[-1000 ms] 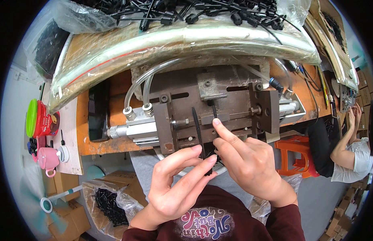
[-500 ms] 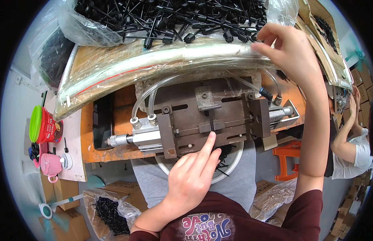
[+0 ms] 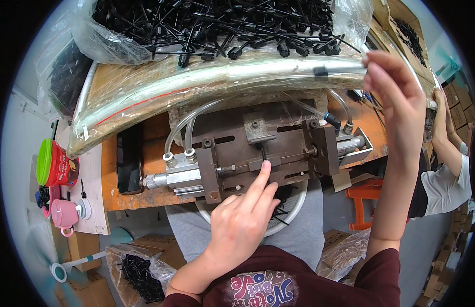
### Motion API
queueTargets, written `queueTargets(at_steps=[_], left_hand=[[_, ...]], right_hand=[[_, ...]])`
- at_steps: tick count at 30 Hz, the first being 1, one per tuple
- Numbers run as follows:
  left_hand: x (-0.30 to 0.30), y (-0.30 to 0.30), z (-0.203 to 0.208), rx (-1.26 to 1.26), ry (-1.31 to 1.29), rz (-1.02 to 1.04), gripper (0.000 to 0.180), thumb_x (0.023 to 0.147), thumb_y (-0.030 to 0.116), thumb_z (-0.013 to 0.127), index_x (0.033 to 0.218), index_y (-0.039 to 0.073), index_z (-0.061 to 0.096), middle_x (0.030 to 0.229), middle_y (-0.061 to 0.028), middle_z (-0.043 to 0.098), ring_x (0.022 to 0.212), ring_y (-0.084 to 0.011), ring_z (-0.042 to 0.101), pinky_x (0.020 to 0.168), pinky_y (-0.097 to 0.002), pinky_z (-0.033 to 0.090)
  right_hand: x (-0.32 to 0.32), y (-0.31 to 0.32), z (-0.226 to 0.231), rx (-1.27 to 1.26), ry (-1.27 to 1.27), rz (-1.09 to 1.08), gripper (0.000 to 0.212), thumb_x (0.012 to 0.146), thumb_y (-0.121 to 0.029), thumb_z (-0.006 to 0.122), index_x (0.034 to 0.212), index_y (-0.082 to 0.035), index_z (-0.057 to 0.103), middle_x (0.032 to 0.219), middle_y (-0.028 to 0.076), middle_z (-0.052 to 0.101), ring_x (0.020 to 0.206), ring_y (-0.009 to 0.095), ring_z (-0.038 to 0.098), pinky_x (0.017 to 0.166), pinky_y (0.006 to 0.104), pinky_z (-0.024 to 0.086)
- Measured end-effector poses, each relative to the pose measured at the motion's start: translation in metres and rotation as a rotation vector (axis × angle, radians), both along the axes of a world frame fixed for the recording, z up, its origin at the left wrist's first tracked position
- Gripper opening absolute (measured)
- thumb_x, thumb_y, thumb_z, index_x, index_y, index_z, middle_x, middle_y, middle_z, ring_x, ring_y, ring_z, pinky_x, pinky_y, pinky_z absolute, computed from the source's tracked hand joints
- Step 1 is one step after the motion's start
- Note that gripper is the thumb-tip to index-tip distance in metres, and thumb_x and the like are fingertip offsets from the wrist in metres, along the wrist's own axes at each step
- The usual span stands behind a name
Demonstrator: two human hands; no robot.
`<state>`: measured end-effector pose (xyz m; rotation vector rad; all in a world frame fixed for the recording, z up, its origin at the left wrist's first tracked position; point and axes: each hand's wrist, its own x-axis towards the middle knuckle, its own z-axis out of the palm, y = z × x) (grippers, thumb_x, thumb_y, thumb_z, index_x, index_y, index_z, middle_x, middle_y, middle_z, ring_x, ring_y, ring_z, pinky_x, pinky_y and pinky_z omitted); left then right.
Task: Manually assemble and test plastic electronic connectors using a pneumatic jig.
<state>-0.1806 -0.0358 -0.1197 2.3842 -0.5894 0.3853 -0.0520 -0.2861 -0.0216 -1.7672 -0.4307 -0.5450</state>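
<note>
My left hand [image 3: 241,220] has its index finger stretched out, the tip pressing on a thin black plastic part [image 3: 264,152] in the small block at the middle of a brown metal fixture [image 3: 293,134]. Its middle finger is extended too, the others curled. Up on the right, my right hand [image 3: 396,84] pinches the thin stem of another black plastic part [image 3: 322,71], whose thicker head points left, slightly blurred. Pneumatic cylinders flank the fixture, one left [image 3: 184,178] and one right [image 3: 351,145]; their rod ends reach inward.
A heap of black stemmed parts [image 3: 222,25] lies behind a plastic-covered padded edge [image 3: 196,79]. Clear air hoses [image 3: 182,120] arch over the fixture. A white basket [image 3: 299,207] sits below it. At left are a phone [image 3: 129,163] and pink cup [image 3: 64,212]; a co-worker [image 3: 447,174] sits right.
My right hand has moved right and down from the heap's edge, now with a black part in its fingers. Both cylinder rods have come inward. My left finger stays on the fixture.
</note>
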Motion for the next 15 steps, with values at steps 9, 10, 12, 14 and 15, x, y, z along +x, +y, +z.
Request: queueTargets(at_steps=[9,10,12,14,15], left_hand=[[-0.015,0.016,0.023,-0.75,0.297,-0.225,0.05,0.08,-0.001,0.084,0.128,-0.001,0.07,0.123,-0.0181,0.07,0.1,-0.0231,0.072,0.075,-0.0311,0.064],[-0.016,0.019,0.024,-0.666,0.232,-0.265,0.045,0.08,-0.001,0.083,0.124,-0.001,0.073,0.118,-0.0172,0.071,0.097,-0.0228,0.073,0.073,-0.0303,0.063],[-0.022,0.021,0.026,-0.549,0.154,-0.236,0.038,0.079,0.0,0.085,0.115,-0.001,0.077,0.11,-0.015,0.072,0.092,-0.0226,0.072,0.072,-0.0296,0.062],[-0.027,0.02,0.027,-0.404,0.135,-0.191,0.042,0.066,0.009,0.094,0.105,0.004,0.08,0.104,-0.012,0.073,0.09,-0.022,0.072,0.073,-0.0315,0.064],[-0.029,0.018,0.025,-0.419,0.13,-0.197,0.041,0.067,0.007,0.093,0.105,0.004,0.08,0.107,-0.0121,0.072,0.09,-0.0212,0.072,0.073,-0.0307,0.064]], right_hand=[[-0.082,0.034,-0.055,0.304,0.53,0.483,0.027,0.091,0.004,0.071,0.117,0.007,0.066,0.104,0.017,0.073,0.085,0.017,0.072,0.074,0.0276,0.06],[-0.086,0.037,-0.056,0.352,0.536,0.495,0.028,0.095,-0.001,0.07,0.12,0.009,0.065,0.105,0.019,0.073,0.086,0.019,0.073,0.075,0.0293,0.062],[-0.091,0.042,-0.058,0.508,0.629,0.498,0.027,0.097,-0.005,0.067,0.12,0.01,0.065,0.104,0.02,0.073,0.085,0.02,0.074,0.073,0.0297,0.062],[-0.093,0.046,-0.059,0.536,0.684,0.533,0.029,0.101,-0.012,0.063,0.121,0.01,0.064,0.099,0.02,0.073,0.081,0.02,0.074,0.07,0.0296,0.061],[-0.094,0.047,-0.06,0.509,0.716,0.567,0.027,0.102,-0.013,0.063,0.118,0.009,0.065,0.094,0.019,0.073,0.075,0.02,0.074,0.067,0.0293,0.06]])
